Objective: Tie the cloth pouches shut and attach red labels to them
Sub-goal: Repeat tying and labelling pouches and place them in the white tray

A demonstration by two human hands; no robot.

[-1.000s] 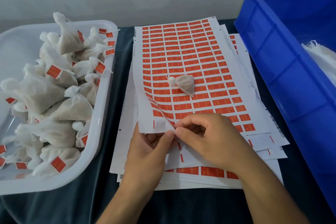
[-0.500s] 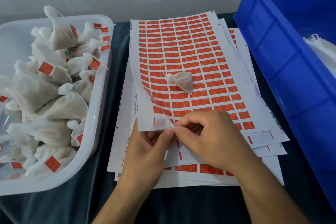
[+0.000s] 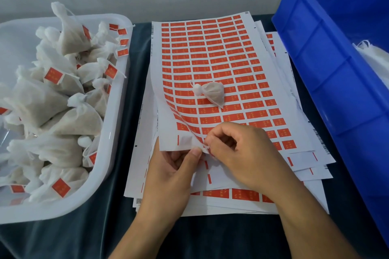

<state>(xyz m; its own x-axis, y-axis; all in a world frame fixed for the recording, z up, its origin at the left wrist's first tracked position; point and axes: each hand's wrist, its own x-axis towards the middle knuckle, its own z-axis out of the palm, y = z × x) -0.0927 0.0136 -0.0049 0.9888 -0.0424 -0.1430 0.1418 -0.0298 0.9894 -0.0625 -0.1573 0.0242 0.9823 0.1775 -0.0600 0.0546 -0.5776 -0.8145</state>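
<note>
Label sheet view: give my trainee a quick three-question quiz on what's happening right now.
1. True or false: the lone pouch on the top sheet already carries a red label.
2. Which hand lifts the sheet's near corner? A) left hand B) right hand
3. Fill in: the labelled pouches lie in the ____ tray, left of the sheets.

Key: 1 false, no label shows on it; 2 A, its thumb and fingers pinch the corner while the right hand picks at a label there; 3 white.
</note>
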